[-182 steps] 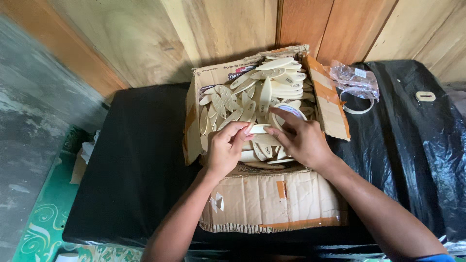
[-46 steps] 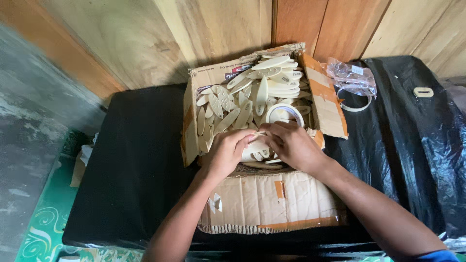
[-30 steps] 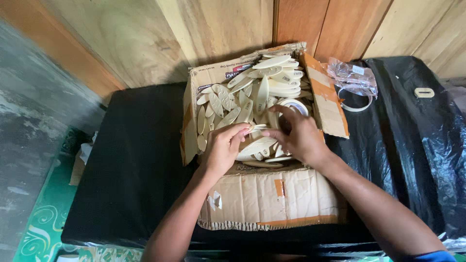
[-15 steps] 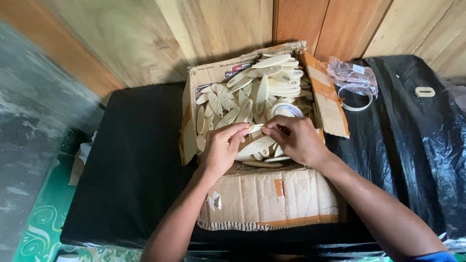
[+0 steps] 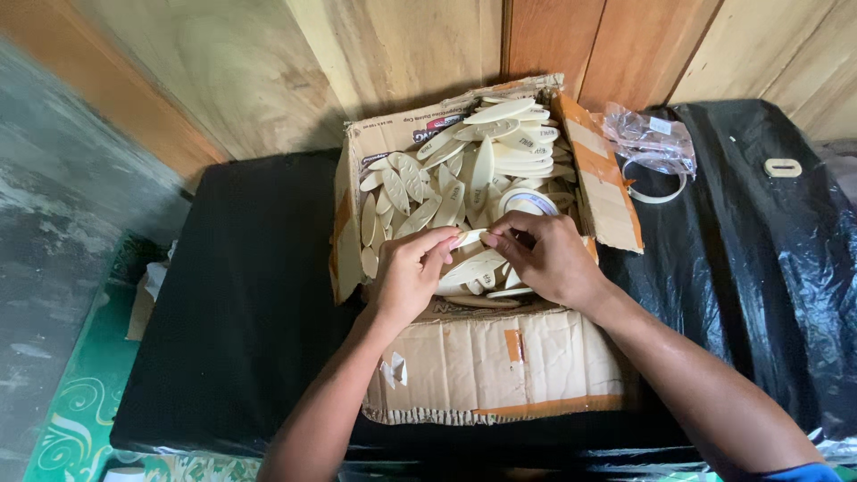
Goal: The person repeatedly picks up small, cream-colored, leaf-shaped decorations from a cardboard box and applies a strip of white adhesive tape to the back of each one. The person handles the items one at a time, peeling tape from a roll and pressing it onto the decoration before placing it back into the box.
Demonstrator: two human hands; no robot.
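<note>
**Open carton of pale oval pieces, both hands at work inside**

Item one: our left hand, its grip closed on one pale oval piece by the near tip. Our right hand meets it from the other side, fingers pinched together at the same piece; we cannot tell how much of it each hand carries.

Item two: the cardboard box, brown, worn, flaps open, directly under both grips. Its near flap hangs toward us below the wrists, patched with an orange-brown strip of tape. Beyond the grips the far wall bears a small printed label in red, black and white.

Item three: a heap of cream oval pieces filling the box beyond and left of the grips, some stamped with small dark marks, too small to make out. Just past the right hand lies a roll of white tape among them.

Item four: the desk, covered in black sheeting, carrying the box.

Item five: well to the right of the grips, a crumpled clear plastic bag with a small white label, a white ring just beside it, and farther right a small pale oblong tag.
</note>
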